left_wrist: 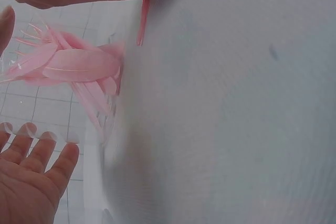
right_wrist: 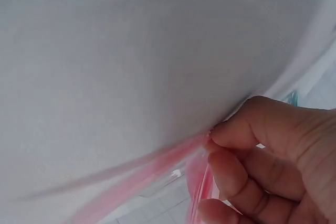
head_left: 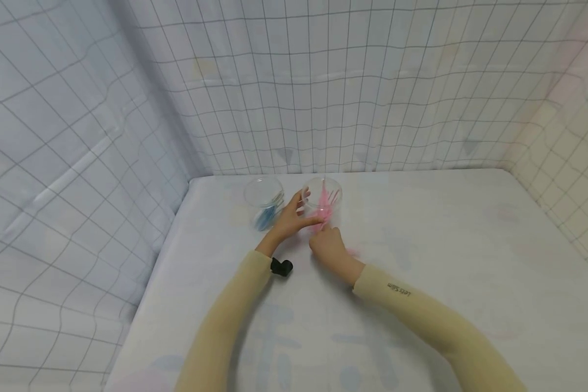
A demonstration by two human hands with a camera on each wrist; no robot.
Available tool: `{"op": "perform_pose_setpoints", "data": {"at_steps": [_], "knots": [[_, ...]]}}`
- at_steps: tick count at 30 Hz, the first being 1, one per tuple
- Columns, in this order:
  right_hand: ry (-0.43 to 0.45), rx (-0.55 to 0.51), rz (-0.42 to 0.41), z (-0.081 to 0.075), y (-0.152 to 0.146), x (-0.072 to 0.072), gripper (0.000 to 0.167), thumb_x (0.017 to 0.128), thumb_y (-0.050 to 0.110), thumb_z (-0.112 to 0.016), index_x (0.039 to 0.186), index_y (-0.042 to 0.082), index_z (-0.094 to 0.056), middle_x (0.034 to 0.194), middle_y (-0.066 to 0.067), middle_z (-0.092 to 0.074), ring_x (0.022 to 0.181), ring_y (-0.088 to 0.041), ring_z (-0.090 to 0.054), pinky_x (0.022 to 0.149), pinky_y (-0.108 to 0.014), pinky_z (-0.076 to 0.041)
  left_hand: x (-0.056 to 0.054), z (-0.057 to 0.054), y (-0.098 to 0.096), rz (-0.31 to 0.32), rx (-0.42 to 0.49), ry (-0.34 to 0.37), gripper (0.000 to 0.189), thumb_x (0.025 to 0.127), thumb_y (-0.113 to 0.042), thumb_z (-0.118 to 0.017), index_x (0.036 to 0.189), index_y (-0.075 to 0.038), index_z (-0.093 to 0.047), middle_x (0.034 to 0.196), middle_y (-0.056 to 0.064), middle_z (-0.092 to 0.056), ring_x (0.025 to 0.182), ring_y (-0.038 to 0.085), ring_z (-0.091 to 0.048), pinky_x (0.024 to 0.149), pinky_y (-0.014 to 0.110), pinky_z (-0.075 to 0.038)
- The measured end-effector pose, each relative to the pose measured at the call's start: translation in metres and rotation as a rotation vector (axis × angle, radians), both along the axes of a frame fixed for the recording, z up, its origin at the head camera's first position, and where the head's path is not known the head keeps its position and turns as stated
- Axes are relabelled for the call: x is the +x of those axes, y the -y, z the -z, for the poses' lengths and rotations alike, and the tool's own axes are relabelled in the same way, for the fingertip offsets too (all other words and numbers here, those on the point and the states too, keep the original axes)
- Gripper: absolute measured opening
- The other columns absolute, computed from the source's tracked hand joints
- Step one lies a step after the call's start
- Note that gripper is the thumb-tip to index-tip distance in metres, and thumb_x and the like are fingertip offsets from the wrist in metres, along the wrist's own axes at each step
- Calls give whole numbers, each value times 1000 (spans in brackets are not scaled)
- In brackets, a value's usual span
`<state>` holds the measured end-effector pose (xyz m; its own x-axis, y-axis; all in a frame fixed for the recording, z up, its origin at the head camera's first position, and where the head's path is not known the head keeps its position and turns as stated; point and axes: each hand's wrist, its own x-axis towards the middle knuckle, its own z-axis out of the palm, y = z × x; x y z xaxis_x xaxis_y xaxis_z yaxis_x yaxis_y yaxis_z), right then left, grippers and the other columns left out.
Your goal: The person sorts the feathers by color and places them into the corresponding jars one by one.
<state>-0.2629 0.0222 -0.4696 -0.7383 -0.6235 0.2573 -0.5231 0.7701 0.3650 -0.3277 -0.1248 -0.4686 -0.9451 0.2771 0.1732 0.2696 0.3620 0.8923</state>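
Observation:
A clear round container (head_left: 341, 194) holds a bunch of pink feathers (left_wrist: 79, 65). My left hand (head_left: 289, 221) is beside it, fingers fairly straight and spread at its left side, with the thumb reaching across its front. In the left wrist view, the left fingertips (left_wrist: 48, 136) are at the clear wall. My right hand (head_left: 330, 249) is just in front of the container, low over the table. Its thumb and forefinger pinch a pink feather (right_wrist: 142, 174), whose end also shows below the fingers in the left wrist view.
To the left stands a second clear container (head_left: 245, 194) with blue feathers (head_left: 266, 218) inside. A small pink piece (head_left: 353, 252) lies on the white table (head_left: 451, 261) next to the right wrist. Grid-patterned curtains (head_left: 323, 98) enclose the table's back and sides.

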Motion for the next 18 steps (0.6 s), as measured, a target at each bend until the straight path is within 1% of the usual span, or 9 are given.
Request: {"op": "perform_pose_setpoints", "data": {"at_steps": [2,4,6,7,9,11,14,16,18], "knots": [[-60,37,-22,1,1,1,19,81,11,-70,62,14,-66,60,-1,-58,61,-18,-53,51,-31,-45,-1,1,1,-2,-9,-5,100,75,-35,-82,152,-19,-19,150,2,-32,133,31,-34,104,37,-34],[-66,62,-16,1,0,1,18,81,11,-70,63,14,-67,61,0,-58,61,-17,-53,51,-30,-44,-1,3,1,-1,-19,-6,100,76,-36,-81,152,-19,-18,150,2,-32,133,30,-34,104,37,-34],[-27,54,-2,0,-3,1,17,82,11,-69,66,13,-68,63,-2,-60,62,-17,-54,52,-31,-45,-1,5,0,3,-18,2,100,76,-37,-81,152,-20,-18,151,1,-31,134,29,-33,104,37,-33],[10,37,4,-1,-4,2,16,83,12,-69,67,12,-68,64,-3,-60,64,-18,-54,52,-32,-46,-1,6,0,4,-19,8,101,76,-37,-81,152,-20,-17,151,0,-31,134,28,-32,104,37,-33],[102,-31,23,-4,-8,2,17,82,15,-69,66,11,-65,65,-4,-60,66,-20,-55,50,-34,-47,0,7,1,3,-13,12,101,76,-36,-81,152,-20,-17,151,0,-30,135,28,-31,105,37,-33],[182,-122,25,-10,-14,2,19,80,19,-69,64,11,-62,65,-4,-58,66,-20,-56,48,-35,-47,0,7,2,-5,-9,17,101,76,-36,-81,152,-20,-17,151,0,-31,135,28,-31,105,38,-33],[284,-321,19,-25,-25,0,17,76,24,-67,64,15,-59,65,2,-54,64,-18,-55,47,-35,-45,0,5,3,-16,-14,14,100,76,-36,-81,152,-20,-18,151,-1,-31,134,27,-31,104,38,-33],[335,-489,8,-40,-33,-3,16,77,26,-67,67,15,-60,67,3,-54,62,-16,-54,48,-34,-44,-1,2,2,-14,-16,11,100,76,-36,-81,152,-20,-19,151,0,-31,134,27,-32,104,37,-34],[384,-685,2,-54,-41,-8,15,80,27,-67,73,15,-62,70,4,-55,63,-15,-52,53,-33,-43,-1,1,1,-8,-19,10,99,76,-35,-80,152,-19,-19,151,1,-31,134,27,-33,104,36,-34]]}}
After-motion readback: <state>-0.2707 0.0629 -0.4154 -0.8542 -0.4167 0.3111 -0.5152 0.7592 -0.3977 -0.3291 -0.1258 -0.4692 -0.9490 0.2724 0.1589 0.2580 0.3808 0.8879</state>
